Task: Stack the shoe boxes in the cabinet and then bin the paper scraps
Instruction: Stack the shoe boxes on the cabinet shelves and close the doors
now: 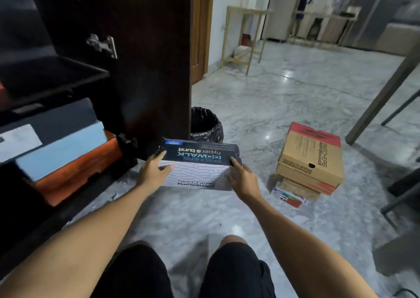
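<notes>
Shoe box (197, 166) — between both hands

Place: a home, seen from low down near the floor in a hall or living area.
Floor: polished grey-veined marble floor (284, 88).
Storage: a dark wooden shoe cabinet (141, 70) with its door open, shoe boxes (66, 152) stacked inside.
Loose goods: more Skechers boxes (311, 161) piled on the floor.
Furnishing: a light wooden side table (245, 36) by the wall, a bin lined with a black bag (205, 125).
</notes>
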